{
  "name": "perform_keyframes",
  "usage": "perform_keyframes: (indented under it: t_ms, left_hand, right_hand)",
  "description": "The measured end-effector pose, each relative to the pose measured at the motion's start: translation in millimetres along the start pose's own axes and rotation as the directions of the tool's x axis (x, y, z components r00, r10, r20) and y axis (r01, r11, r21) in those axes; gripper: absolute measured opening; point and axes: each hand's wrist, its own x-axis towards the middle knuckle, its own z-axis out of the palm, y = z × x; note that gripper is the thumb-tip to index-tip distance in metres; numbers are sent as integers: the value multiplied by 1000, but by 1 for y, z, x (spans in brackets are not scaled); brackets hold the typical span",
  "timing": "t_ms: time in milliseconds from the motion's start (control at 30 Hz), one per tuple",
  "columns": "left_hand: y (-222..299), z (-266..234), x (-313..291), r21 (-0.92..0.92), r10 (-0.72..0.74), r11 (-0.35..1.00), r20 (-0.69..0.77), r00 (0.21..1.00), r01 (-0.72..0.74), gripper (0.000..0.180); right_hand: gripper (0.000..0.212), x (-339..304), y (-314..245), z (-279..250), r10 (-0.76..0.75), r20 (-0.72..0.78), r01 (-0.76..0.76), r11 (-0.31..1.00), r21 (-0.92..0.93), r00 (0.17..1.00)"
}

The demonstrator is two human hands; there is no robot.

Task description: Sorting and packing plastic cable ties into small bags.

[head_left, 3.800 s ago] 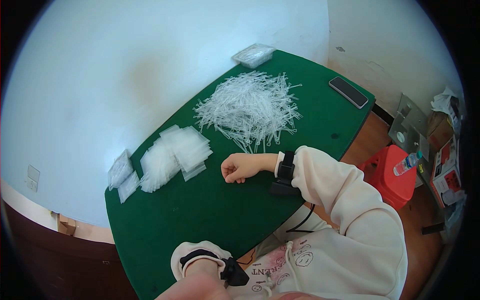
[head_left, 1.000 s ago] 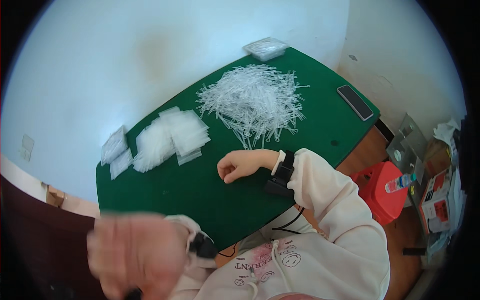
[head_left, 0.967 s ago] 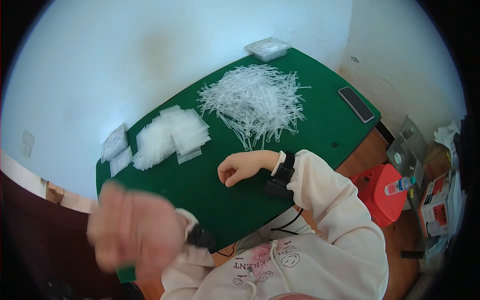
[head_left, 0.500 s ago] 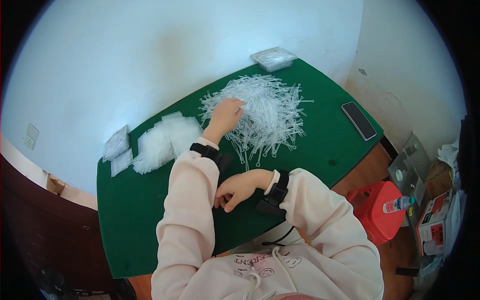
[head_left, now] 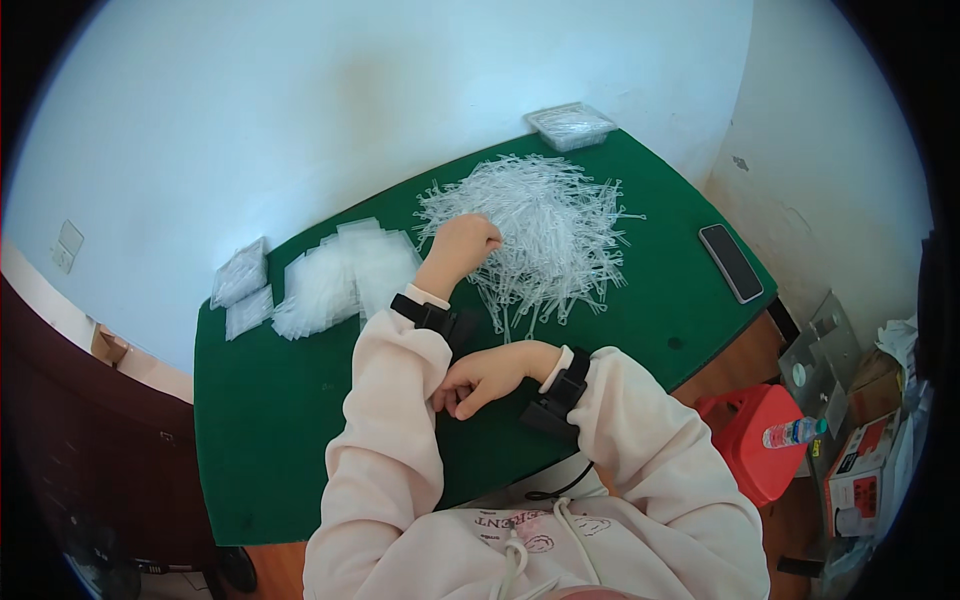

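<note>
A large heap of thin clear plastic sticks with small looped ends [head_left: 550,220] covers the far middle of the green table [head_left: 290,420]. At the heap's near left edge is my left hand [head_left: 462,248], palm down, with its fingers bent together against the sticks. What it pinches, if anything, I cannot make out. My right hand [head_left: 500,376] hangs low over the table beside my left forearm, fingers curled downward. Its fingertips are partly hidden, and nothing in it can be made out. Left of the heap lies a spread of translucent flat bags [head_left: 340,280].
Two clear packs [head_left: 240,275] lie at the far left edge. A clear plastic box [head_left: 572,127] stands at the back, a phone [head_left: 731,263] at the right. Beyond the table are a red stool [head_left: 755,445] with a bottle [head_left: 793,433], and walls behind.
My left hand's fingers have drawn together and shifted slightly toward me at the heap's edge. My right hand stays curled in much the same place. The whole view has shifted a little.
</note>
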Motion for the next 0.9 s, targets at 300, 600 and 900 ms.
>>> perform_keyframes:
  t_ms: [300, 600, 900]
  left_hand:
    - [-1, 21, -13, 31, 65, 998, -298, 952, -58, 15]
    - [-1, 17, -8, 27, 60, 998, -3, 998, -60, 15]
    - [6, -30, -14, 28, 37, 999, -218, 975, -32, 13]
  right_hand:
    - [38, 6, 6, -1, 82, 42, -85, 993, 86, 996]
    - [37, -1, 4, -4, 114, 22, -116, 986, 119, 993]
    - [29, -2, 1, 0, 139, -88, -122, 976, 178, 986]
